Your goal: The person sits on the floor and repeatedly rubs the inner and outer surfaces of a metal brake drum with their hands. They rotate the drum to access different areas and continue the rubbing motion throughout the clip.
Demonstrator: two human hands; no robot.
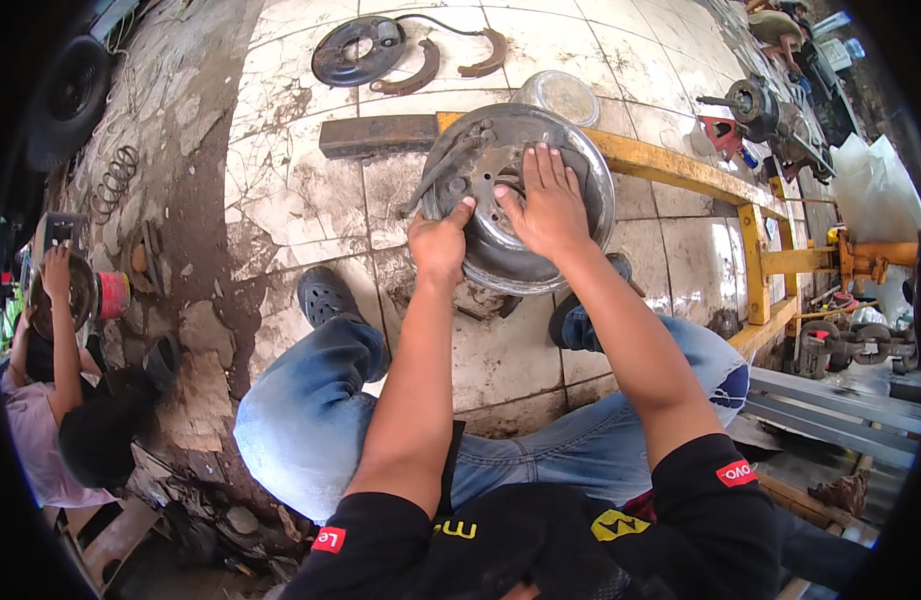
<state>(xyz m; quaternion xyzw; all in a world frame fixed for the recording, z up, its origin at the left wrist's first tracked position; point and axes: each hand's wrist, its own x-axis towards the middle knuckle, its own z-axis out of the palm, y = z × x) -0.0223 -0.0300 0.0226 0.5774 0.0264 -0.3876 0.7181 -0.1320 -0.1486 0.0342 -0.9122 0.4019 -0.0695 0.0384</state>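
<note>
A round brake drum [603,205] with a silvery rim is tilted in front of me, against a yellow and dark metal bar. A worn grey brake backing plate [486,150] with bolt holes sits over its face, and a dark lever or cable end sticks out on its left. My left hand [440,240] is closed on the drum's lower left edge, thumb on top; its other fingers are mostly hidden. My right hand [549,205] lies flat on the plate right of the centre, fingers stretched out and thumb near the middle hole.
Beyond lie another black backing plate [331,55] and two curved brake shoes [484,55]. A round pale lid or tin [561,95] stands behind the drum. The yellow metal frame [681,175] runs right. At left, a person [56,420] holds another round part.
</note>
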